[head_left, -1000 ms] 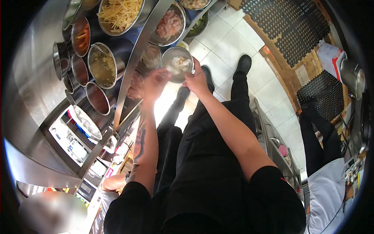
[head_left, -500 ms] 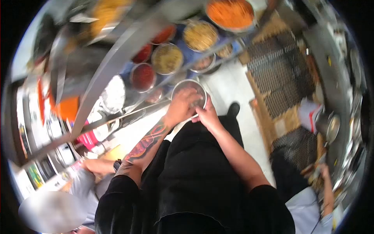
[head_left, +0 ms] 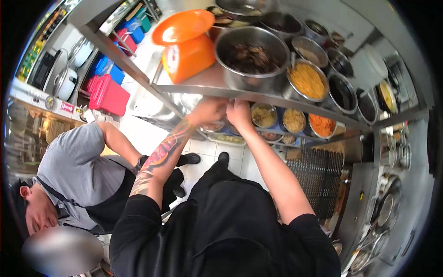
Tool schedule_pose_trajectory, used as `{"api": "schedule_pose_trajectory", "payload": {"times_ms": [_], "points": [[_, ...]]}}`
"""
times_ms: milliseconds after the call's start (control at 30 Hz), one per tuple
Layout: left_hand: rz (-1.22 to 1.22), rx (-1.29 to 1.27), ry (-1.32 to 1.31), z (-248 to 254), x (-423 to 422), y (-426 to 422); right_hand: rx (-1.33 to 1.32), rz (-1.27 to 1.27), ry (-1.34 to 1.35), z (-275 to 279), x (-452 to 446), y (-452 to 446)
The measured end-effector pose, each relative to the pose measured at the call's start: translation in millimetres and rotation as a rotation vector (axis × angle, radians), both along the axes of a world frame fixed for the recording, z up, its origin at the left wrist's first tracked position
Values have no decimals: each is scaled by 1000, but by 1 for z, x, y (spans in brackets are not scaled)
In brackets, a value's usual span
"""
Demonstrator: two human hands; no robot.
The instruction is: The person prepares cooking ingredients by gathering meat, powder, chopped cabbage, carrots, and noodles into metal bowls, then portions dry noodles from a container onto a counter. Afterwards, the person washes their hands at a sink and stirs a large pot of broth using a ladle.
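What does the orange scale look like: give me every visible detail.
The orange scale looks like glossy plastic: a blocky body topped by a wide, round, shallow dish, with a pale round dial whose reading is too small to tell. It stands on the steel shelf beside a large metal bowl. The left hand and right hand do not touch it.

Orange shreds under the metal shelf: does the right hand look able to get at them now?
Probably: the orange shreds look uncovered on the near side, though the metal shelf overhangs their far side and the right hand may be occupied.
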State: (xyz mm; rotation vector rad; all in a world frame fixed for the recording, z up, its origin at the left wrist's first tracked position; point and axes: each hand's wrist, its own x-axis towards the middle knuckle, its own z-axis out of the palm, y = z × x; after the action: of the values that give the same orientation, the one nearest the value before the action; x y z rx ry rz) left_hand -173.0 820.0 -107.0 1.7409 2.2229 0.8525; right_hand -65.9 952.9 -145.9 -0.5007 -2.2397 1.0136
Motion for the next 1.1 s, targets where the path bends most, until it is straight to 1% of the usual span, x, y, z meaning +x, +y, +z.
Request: {"api": "schedule_pose_trajectory", "payload": {"times_ms": [33, 67, 100, 133, 167, 200, 233, 300, 400, 533, 667, 733, 767, 800, 833, 867, 900, 967, 1000, 1067, 1100], "points": [[55, -98, -86, -2, -18, -4, 91, 45, -36, -1, -20, 2], [75, -80, -82, -7, -34, -6, 182, 89, -72, -3, -36, 5], [98, -20, 33, -19, -49, -10, 20, 68, -152, 19, -45, -2], [119, 39, 148, -27, -62, -13, 22, -8, -203, -11, -68, -2], [141, 107, 149, -32, -70, -16, 207, 25, -107, -52, -85, 15], [150, 51, 62, -33, -81, -17, 388, 62, -9, -75, -96, 31], [194, -1, 13, -47, -90, -22, 410, 55, 8, -69, -98, 36], [273, -97, -42, -67, -102, -31, 233, -4, -44, -53, -93, 48], [343, -177, -28, -77, -100, -26, -5, -45, -58, -25, -76, 66], [420, -267, -19, -85, -110, 2, -295, -17, -6, -13, -50, 79], [487, -353, -55, -92, -117, 13, -605, 29, 57, -10, -8, 79], [506, -378, -75, -90, -116, 13, -860, 58, 35, -2, 13, 83], [512, -392, -79, -88, -115, 12, -1153, 80, -202, -2, 28, 101], [517, -401, -94, -86, -113, 10, -1152, 88, -213, -20, 39, 124], [524, -417, -101, -84, -110, 8, -1035, 146, -183, -57, 47, 151], [532, -432, -107, -82, -107, 5, -919, 205, -150, -77, 51, 165], [535, -446, -112, -81, -104, 2, -920, 215, -154, -73, 52, 164], [545, -476, -110, -81, -96, -2, -1010, 155, -117, -65, 55, 167], [548, -490, -109, -80, -91, -3, -1011, 160, -116, -82, 57, 172], [544, -517, -106, -80, -83, -4, -759, 118, -102, -121, 61, 182], [543, -534, -108, -80, -79, -5, -759, 118, -103, -118, 62, 183]]}}
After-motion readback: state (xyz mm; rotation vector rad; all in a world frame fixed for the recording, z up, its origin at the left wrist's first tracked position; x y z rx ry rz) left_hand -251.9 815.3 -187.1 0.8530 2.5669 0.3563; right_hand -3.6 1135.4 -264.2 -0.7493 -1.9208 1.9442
